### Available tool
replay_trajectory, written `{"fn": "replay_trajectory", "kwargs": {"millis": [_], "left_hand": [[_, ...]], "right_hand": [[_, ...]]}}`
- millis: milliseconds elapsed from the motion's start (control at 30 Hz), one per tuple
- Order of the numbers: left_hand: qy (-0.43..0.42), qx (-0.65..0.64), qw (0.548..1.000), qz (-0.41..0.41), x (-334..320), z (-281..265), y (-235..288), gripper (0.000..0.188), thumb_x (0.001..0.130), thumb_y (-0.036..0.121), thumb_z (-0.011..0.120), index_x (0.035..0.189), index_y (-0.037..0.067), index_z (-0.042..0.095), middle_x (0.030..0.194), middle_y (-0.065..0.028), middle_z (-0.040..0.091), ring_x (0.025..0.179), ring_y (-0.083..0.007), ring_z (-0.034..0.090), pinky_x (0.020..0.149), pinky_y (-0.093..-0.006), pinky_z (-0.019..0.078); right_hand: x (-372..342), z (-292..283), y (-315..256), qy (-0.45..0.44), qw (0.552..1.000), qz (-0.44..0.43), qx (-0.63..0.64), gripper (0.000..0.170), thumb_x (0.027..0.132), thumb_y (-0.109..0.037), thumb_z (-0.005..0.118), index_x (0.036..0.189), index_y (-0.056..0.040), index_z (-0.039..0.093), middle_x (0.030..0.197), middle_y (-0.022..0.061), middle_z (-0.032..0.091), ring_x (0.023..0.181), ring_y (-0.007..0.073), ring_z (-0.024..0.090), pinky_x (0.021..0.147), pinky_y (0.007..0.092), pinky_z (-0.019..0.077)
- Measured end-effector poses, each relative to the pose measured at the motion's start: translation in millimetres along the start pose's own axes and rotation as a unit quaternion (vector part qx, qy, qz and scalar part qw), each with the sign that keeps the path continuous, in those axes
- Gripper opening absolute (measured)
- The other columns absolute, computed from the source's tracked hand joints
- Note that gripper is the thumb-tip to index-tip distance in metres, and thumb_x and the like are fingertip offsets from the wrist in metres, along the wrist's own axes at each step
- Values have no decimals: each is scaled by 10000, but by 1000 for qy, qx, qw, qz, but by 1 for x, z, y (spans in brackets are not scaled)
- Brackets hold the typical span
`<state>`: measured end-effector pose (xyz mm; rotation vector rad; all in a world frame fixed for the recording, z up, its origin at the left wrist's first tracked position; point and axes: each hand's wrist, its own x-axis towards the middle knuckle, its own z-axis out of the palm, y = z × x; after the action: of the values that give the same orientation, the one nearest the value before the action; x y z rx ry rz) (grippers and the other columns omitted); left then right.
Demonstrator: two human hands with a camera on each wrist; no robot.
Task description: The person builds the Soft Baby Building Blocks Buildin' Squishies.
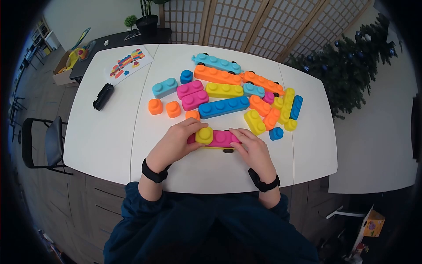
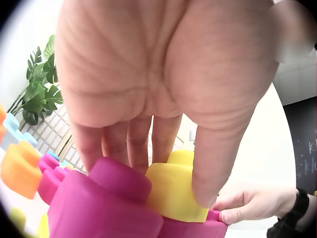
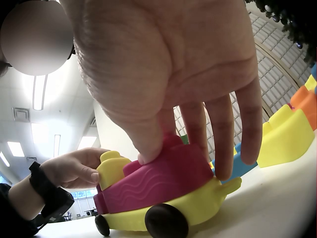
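Near the front of the table, a long pink block (image 1: 221, 139) lies on a yellow wheeled base (image 3: 208, 202) with black wheels (image 3: 167, 221). A small yellow one-stud block (image 1: 204, 135) sits on top, toward the left part of the pink block. My left hand (image 1: 173, 140) pinches that yellow block between thumb and fingers. At the other end, my right hand (image 1: 254, 152) grips the pink block, thumb on the near side and fingers toward the far side. In the left wrist view, a pink stud (image 2: 121, 182) stands beside the yellow block.
Blue (image 1: 224, 107), orange (image 1: 217, 75) and other coloured blocks lie just beyond my hands. A light-blue wheeled base (image 1: 216, 63) is at the back. A picture sheet (image 1: 128, 65) and a black case (image 1: 103, 97) lie on the left of the white table (image 1: 105, 145).
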<state>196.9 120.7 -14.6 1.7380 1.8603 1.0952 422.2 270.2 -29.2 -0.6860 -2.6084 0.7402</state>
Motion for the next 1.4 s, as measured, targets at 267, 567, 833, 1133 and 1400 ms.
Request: {"fn": "replay_trajectory", "kwargs": {"millis": [267, 567, 833, 1133, 1400], "left_hand": [[20, 13, 1000, -6, -4, 4, 3, 538, 751, 69, 853, 1255, 50, 663, 1138, -142, 672, 1024, -364, 659, 903, -389, 555], [64, 57, 995, -61, -17, 4, 3, 485, 753, 81, 840, 1210, 63, 678, 1143, -133, 680, 1051, -355, 642, 920, -417, 539], [74, 54, 993, -69, -19, 4, -11, 373, 738, 52, 834, 1094, 43, 721, 1100, -115, 703, 998, -341, 671, 887, -402, 556], [53, -28, 993, -102, -7, -37, -32, 444, 797, 123, 841, 1199, 39, 674, 1110, -139, 701, 1012, -328, 675, 872, -394, 554], [173, 230, 945, -153, 38, -74, -125, 477, 825, 151, 813, 1254, 27, 648, 1099, -177, 690, 1013, -359, 675, 869, -432, 551]], "right_hand": [[-2, -2, 2, -7, 1000, 5, 13, 402, 943, -206, 715, 1335, -130, 661, 1240, 107, 684, 1060, 333, 681, 906, 372, 551], [-5, -8, 4, 62, 996, -70, -8, 366, 920, -135, 718, 1273, -58, 664, 1199, 114, 690, 1032, 320, 683, 863, 369, 564], [-3, -5, 3, 38, 998, -31, 47, 271, 909, -83, 725, 1175, -32, 699, 1185, 132, 701, 1064, 332, 689, 913, 363, 552], [-3, -7, 1, 27, 998, -22, 46, 262, 911, -84, 725, 1167, -34, 699, 1180, 129, 701, 1052, 329, 690, 904, 360, 554], [-3, -3, 8, 68, 995, -69, 20, 249, 916, -128, 723, 1160, -81, 705, 1144, 78, 705, 961, 298, 704, 809, 355, 577]]}}
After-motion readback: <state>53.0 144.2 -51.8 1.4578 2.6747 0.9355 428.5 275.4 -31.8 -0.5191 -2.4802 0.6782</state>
